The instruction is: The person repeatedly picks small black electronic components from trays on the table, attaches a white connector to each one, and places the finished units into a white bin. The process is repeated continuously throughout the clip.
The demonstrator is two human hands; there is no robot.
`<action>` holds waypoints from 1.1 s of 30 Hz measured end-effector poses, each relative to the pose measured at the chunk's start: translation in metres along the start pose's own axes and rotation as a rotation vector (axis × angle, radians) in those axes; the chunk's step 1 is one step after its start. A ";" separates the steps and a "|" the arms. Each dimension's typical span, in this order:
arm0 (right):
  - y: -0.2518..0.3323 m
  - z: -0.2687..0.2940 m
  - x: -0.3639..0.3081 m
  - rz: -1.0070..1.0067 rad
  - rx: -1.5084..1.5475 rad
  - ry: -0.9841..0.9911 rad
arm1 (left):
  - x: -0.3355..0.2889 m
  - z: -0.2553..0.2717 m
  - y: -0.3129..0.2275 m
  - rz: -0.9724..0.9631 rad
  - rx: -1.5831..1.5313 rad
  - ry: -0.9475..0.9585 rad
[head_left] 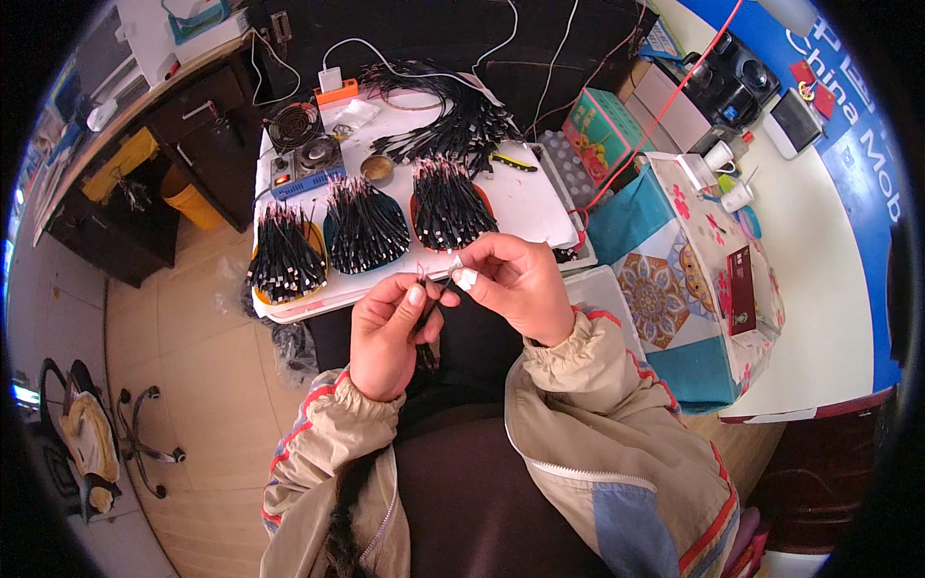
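My left hand [383,332] is closed around a thin black cable [430,316], its thumb and forefinger pinching near the end where fine reddish wires stick up. Close beside it, my right hand [525,289] pinches the cable's end between thumb and forefinger, with something white at the thumb tip. Exactly what those fingertips hold is too small to make out. Just beyond the hands, three bundles of black cables rest on a white table [385,280]: a left bundle [286,258] on yellow, a middle bundle [366,226] on teal and a right bundle [451,204] on orange-red.
A loose cable pile [458,116] lies at the table's back. Nearby are a blue device with a dial [306,180], a small round tin [378,170], yellow-black cutters [515,163] and an orange power strip [336,91]. A patterned cloth [665,289] hangs at the right.
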State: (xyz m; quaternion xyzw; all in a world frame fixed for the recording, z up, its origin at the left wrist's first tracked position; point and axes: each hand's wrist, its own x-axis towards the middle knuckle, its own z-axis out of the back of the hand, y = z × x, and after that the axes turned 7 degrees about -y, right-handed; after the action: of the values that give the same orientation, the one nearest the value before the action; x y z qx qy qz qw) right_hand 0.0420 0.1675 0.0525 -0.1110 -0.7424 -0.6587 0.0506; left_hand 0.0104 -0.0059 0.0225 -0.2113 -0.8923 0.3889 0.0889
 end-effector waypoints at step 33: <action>-0.010 -0.009 -0.005 -0.036 0.101 0.000 | -0.009 -0.004 0.003 -0.107 0.218 -0.001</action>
State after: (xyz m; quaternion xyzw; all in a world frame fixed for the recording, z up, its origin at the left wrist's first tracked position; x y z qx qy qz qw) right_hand 0.0444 0.1574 0.0432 -0.0950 -0.7768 -0.6210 0.0441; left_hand 0.0207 -0.0055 0.0233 -0.1521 -0.8547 0.4785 0.1316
